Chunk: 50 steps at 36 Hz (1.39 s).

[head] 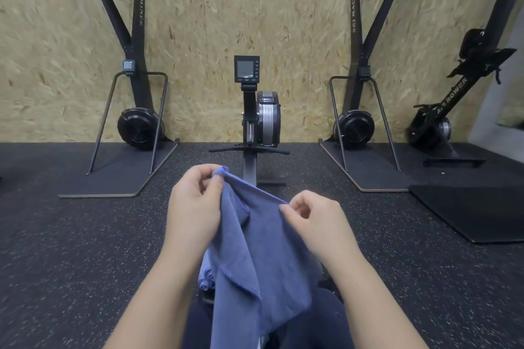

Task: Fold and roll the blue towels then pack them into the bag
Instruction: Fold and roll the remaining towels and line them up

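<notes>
gym floor (85,235) and rower (256,122) at 12 o'clock; left hand (195,207) and right hand (314,218) each pinch a top corner of a towel (255,249), hanging at centre, likely to square it for folding.

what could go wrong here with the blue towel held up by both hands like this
1. The left hand and right hand only pinch the top edge of the blue cloth towel, so a corner could slip free.
2. The towel hangs bunched and creased, which may make the first fold uneven.
3. Its lower part drapes over the lap and the other blue towels below, so it could drag them out of place.
</notes>
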Tool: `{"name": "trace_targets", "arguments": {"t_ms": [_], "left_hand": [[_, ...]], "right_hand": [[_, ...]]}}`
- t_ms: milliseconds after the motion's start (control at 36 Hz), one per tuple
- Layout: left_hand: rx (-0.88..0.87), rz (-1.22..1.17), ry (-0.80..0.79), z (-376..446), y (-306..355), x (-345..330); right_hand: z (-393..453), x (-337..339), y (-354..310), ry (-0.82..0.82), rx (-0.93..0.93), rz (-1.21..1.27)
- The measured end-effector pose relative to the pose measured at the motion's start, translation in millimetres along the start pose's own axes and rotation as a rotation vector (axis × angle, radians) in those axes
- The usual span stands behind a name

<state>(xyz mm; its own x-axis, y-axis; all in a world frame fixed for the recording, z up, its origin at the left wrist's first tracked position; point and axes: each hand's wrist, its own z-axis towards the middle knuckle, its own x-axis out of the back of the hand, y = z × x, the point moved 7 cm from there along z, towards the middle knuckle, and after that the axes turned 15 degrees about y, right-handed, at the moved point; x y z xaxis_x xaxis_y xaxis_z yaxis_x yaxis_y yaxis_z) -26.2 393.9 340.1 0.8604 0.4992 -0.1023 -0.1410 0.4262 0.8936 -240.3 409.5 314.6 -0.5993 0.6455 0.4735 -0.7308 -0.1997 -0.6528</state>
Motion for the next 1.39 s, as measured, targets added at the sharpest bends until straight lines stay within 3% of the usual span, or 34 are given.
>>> {"name": "trace_targets", "arguments": {"t_ms": [222,417,806,889,1167,1389], "left_hand": [[0.019,-0.071,0.069,10.0,-0.7,17.4],[0.033,-0.04,-0.012,-5.8,-9.0,9.3],[0.024,-0.036,-0.296,-30.7,-18.8,-14.6],[-0.036,-0.002,-0.334,-33.6,-17.4,-16.1],[-0.445,0.203,-0.181,-32.0,-3.7,-9.4],[-0.448,0.255,-0.174,-34.2,-6.4,-13.7]], "right_hand": [[-8.3,-12.3,-2.4,-0.06,-0.041,0.004],[-12.7,-29.8,-41.8,-0.036,-0.072,0.392],[-18.2,-45.3,-42.7,-0.143,-0.159,0.6],[-16.6,-40.6,-41.5,-0.135,-0.133,0.582],[-24.2,-41.1,-50.6,-0.253,-0.138,0.648],[-22.7,-42.2,-42.1,-0.183,-0.196,0.683]]}}
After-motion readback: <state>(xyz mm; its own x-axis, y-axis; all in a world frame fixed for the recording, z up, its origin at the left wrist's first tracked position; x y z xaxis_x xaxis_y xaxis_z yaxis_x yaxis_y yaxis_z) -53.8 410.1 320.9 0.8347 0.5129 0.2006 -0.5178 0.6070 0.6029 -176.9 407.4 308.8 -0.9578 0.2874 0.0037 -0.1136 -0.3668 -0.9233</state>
